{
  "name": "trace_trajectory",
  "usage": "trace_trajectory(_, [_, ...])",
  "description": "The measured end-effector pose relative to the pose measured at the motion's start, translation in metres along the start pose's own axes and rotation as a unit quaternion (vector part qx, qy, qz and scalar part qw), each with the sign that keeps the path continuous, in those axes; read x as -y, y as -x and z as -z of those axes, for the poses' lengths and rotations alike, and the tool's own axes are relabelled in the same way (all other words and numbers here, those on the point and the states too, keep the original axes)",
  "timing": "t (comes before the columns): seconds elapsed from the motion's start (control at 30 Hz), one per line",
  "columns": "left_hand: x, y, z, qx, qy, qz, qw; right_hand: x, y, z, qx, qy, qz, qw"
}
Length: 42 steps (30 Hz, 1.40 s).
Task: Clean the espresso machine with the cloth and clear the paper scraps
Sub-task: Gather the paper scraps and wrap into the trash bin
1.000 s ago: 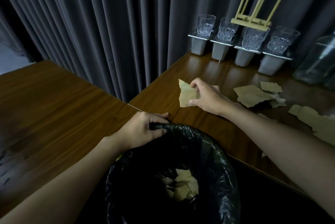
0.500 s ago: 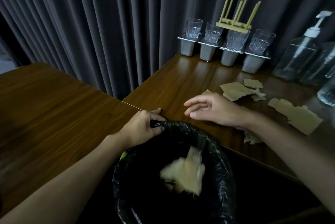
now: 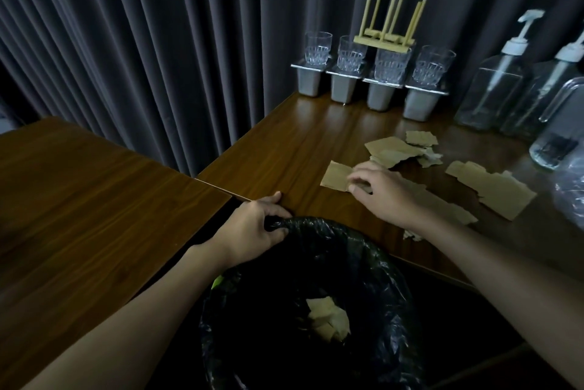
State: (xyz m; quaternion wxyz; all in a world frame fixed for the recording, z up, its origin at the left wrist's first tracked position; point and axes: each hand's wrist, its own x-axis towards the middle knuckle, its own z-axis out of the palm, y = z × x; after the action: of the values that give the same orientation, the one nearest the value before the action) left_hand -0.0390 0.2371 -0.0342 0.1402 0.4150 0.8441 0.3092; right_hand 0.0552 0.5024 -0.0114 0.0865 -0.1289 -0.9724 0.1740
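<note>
Paper scraps of torn tan card lie scattered across the right-hand wooden surface. A few more sit at the bottom of the bin, which stands just below that surface's near edge and is lined with a black bag.

The right hand rests on the surface with its fingers bent. Fingertips and thumb pinch the near edge of the leftmost scrap, which lies flat on the wood. A long scrap runs under the right wrist and forearm, partly hidden by them. A small crumpled bit lies beside the forearm, close to the surface's edge. Several scraps overlap in a loose heap just behind the hand, and to the right a large jagged piece lies apart from them.

The left hand grips the bin's rim, fingers curled round the bunched black plastic. It is beside the corner where a second wooden surface meets the first.

Along the back, against a dark pleated curtain, four ribbed glasses each sit on a grey metal container. A small wooden rack lies legs-up on the middle glasses. Clear pump bottles stand at the right, near the large jagged piece, and crinkled clear plastic shows at the far right edge.
</note>
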Motion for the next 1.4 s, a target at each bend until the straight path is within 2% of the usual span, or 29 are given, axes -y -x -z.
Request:
trace_trajectory(0.1, [-0.001, 0.000, 0.000, 0.000, -0.003, 0.000, 1.000, -0.002, -0.004, -0.003, 0.036, 0.028, -0.009, 0.999])
trace_trajectory(0.33, [-0.004, 0.002, 0.000, -0.002, -0.010, 0.009, 1.000, 0.005, -0.010, -0.002, 0.026, 0.029, -0.049, 0.998])
trace_trajectory(0.47, [-0.010, 0.005, 0.000, 0.004, -0.004, 0.008, 1.000, 0.012, -0.008, 0.006, 0.050, -0.080, -0.071, 0.993])
trace_trajectory(0.7, [-0.020, 0.008, -0.002, -0.005, 0.008, -0.005, 1.000, 0.025, 0.018, 0.035, -0.096, -0.256, -0.040, 0.961])
trace_trajectory(0.77, [-0.022, 0.008, -0.004, -0.002, 0.019, -0.013, 1.000, 0.029, 0.033, 0.046, -0.076, -0.338, -0.032, 0.938])
trace_trajectory(0.83, [-0.026, 0.006, -0.005, 0.010, 0.019, -0.023, 1.000, 0.038, 0.054, 0.054, 0.003, -0.390, -0.034, 0.920])
trace_trajectory(0.9, [-0.029, 0.004, -0.007, 0.017, 0.014, -0.035, 0.999, 0.038, 0.071, 0.054, 0.084, -0.359, -0.031, 0.929])
trace_trajectory(0.97, [-0.035, 0.004, -0.010, 0.016, 0.017, -0.038, 0.999, 0.029, 0.081, 0.051, 0.094, -0.299, -0.046, 0.948])
trace_trajectory(1.13, [-0.046, 0.008, -0.019, 0.009, 0.018, -0.035, 0.999, -0.012, 0.092, 0.059, -0.007, -0.226, -0.086, 0.970])
trace_trajectory(1.27, [-0.064, 0.006, -0.033, 0.012, 0.014, -0.036, 0.999, -0.060, 0.090, 0.062, -0.063, -0.085, -0.131, 0.986])
trace_trajectory(1.4, [-0.081, 0.004, -0.049, 0.015, 0.015, -0.040, 0.999, -0.092, 0.089, 0.057, 0.037, 0.040, -0.176, 0.983])
